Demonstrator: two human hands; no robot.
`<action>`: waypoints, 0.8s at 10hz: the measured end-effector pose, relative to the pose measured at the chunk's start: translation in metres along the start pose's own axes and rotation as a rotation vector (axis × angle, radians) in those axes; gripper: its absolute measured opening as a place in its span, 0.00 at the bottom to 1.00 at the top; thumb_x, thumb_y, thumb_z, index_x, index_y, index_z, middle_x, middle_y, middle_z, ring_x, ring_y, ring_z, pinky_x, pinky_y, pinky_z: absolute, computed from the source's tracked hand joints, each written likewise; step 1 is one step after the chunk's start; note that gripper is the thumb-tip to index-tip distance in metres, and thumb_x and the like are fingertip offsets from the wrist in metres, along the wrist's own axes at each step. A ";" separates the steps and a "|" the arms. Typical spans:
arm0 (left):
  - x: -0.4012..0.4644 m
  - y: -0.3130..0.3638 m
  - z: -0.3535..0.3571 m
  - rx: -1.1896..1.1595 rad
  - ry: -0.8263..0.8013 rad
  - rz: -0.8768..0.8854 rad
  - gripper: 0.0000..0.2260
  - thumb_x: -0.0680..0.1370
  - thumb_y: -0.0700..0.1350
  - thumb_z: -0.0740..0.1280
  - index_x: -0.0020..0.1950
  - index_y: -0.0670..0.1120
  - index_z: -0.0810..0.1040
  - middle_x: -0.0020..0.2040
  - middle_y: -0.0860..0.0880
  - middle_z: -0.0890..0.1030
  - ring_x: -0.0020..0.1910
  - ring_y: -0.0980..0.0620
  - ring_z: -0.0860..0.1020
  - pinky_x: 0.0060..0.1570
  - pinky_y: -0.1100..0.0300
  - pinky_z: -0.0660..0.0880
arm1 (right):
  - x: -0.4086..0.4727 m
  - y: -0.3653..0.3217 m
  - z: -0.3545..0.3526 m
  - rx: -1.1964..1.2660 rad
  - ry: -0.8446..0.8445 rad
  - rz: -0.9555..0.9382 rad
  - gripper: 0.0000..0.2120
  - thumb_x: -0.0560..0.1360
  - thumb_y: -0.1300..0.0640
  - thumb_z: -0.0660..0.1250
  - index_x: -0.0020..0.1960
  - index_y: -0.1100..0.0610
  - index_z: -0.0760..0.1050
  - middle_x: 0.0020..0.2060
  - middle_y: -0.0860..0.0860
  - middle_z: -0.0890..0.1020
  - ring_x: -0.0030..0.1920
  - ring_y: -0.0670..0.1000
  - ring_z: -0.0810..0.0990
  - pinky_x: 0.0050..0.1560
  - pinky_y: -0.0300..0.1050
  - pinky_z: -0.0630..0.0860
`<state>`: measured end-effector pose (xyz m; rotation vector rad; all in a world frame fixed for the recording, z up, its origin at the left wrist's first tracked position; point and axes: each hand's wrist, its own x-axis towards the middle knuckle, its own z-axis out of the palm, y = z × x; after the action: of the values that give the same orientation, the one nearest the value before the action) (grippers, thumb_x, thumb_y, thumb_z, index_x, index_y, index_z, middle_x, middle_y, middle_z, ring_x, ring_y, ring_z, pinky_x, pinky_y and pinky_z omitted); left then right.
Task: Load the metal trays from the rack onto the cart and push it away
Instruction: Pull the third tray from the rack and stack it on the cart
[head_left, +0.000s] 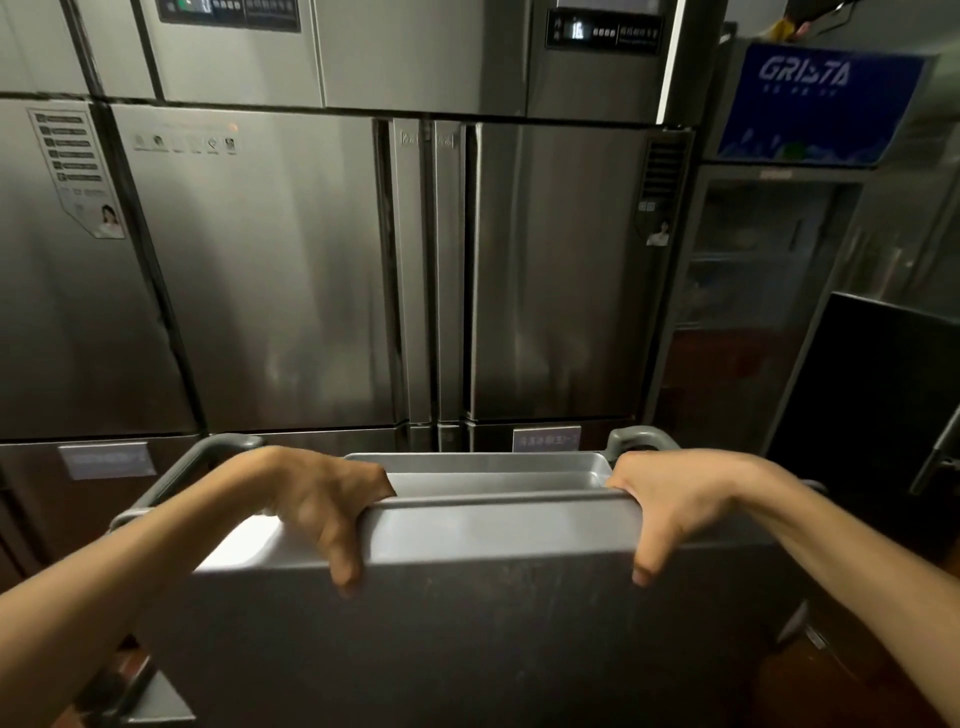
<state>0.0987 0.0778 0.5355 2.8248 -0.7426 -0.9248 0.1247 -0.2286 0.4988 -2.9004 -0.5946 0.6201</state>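
Tray (467, 597) held near-upright, tilted, low centre of view, in front of the fridges (291, 270); its broad flat side faces the camera. Left hand (322, 504) hooked over the top rim toward the tray's left end, fingers curled behind the edge, thumb (343, 561) down the near face. Right hand (670, 504) clamped on the same rim toward the right end, same grip. Both hands closed on the tray. Second tray (478, 467) lies flat just behind the held tray's rim, inside the cart (208, 452). Grey rounded cart handles show left and right of the tray, behind the hands; lower cart frame visible below-left of the tray.

Fridges behind the tray: steel doors, dark control panels on top with lit displays, text too blurred to read. Sticker sheet (78, 171) on the door far left of the tray, print unreadable. Small label plates on the kick panels, illegible. Up and right of the tray, a blue sign (815, 98) reads "GRISTA", small line beneath unreadable, on top of a glass-door cooler (753, 291).
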 end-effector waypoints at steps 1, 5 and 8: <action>-0.001 -0.009 -0.019 -0.059 0.006 -0.037 0.17 0.69 0.35 0.75 0.56 0.37 0.78 0.47 0.46 0.80 0.46 0.53 0.77 0.39 0.68 0.74 | -0.013 -0.004 -0.022 -0.007 0.029 -0.004 0.24 0.53 0.43 0.79 0.43 0.54 0.79 0.38 0.50 0.83 0.37 0.46 0.81 0.33 0.38 0.76; -0.035 -0.011 -0.063 0.009 0.303 0.087 0.16 0.59 0.44 0.79 0.44 0.47 0.82 0.40 0.52 0.85 0.39 0.53 0.83 0.36 0.59 0.80 | -0.059 -0.020 -0.085 -0.039 0.267 -0.055 0.19 0.55 0.48 0.81 0.40 0.53 0.79 0.34 0.50 0.82 0.33 0.46 0.80 0.33 0.42 0.76; 0.000 -0.032 -0.038 0.252 0.530 -0.041 0.17 0.56 0.52 0.75 0.43 0.52 0.79 0.36 0.55 0.79 0.33 0.55 0.78 0.31 0.60 0.75 | -0.025 -0.012 -0.039 -0.343 0.621 0.015 0.18 0.51 0.41 0.72 0.37 0.49 0.76 0.29 0.44 0.77 0.32 0.44 0.75 0.30 0.43 0.72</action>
<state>0.1343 0.1034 0.5591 3.0874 -0.7659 -0.0601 0.1155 -0.2288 0.5459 -3.1478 -0.6275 -0.4268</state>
